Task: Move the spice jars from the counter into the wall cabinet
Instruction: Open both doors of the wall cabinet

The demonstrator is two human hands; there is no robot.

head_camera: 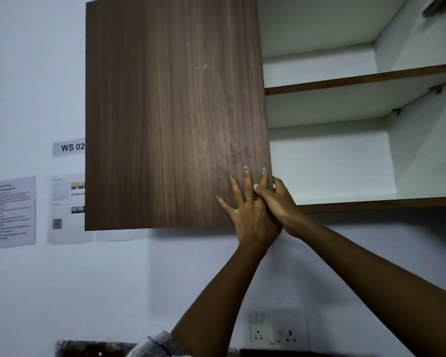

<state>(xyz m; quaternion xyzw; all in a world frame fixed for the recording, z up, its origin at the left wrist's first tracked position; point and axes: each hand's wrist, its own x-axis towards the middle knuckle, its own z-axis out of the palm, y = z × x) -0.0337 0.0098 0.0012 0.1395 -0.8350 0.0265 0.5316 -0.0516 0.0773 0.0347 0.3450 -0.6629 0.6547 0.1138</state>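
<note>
Left hand (250,210) flat on the cabinet door (175,112) — right hand (276,199) gripping its edge.

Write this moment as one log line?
door open | left hand flat on door | right hand grips door edge | shelves bare

Wall cabinet (366,81) open at 1–3 o'clock; white inside, two shelves bare; brown door (175,112) fills centre, hiding left half; left hand (247,212) flat on door's lower right corner, fingers straight and spread, ring on one finger; right hand (278,202) just beside it, overlapping left hand, fingers curled round door's free edge; both arms rise from 5 o'clock; label "WS 02" (71,147) and papers (14,212) on wall at 9 o'clock; socket (277,328) at 5 o'clock.
</note>
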